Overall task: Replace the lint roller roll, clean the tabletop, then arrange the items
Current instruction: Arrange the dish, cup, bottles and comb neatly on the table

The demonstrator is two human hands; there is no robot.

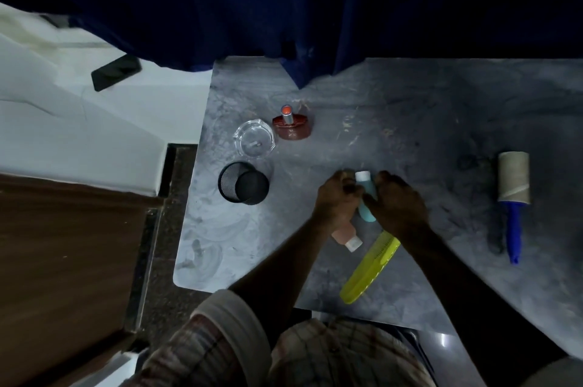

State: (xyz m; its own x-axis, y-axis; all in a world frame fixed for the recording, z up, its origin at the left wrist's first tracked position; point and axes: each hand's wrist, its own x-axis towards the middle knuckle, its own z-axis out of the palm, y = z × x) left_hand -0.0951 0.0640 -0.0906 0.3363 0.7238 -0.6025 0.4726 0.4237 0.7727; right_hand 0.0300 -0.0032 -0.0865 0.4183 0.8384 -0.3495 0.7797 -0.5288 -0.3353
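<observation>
A lint roller [513,184] with a blue handle and a brownish roll lies on the grey tabletop [410,121] at the right, away from both hands. At the table's middle my left hand [337,197] and my right hand [399,200] close together around a teal bottle [367,197] with a white cap. A peach bottle [345,236] pokes out from under my left hand. A yellow-green comb [370,266] lies just below my right wrist.
At the left of the table stand a black mesh cup [243,187], a clear glass dish [255,139] and a red-brown jar with a small tube on it [292,124]. A dark blue curtain [284,8] hangs behind. A black phone [116,72] lies on the white surface to the left.
</observation>
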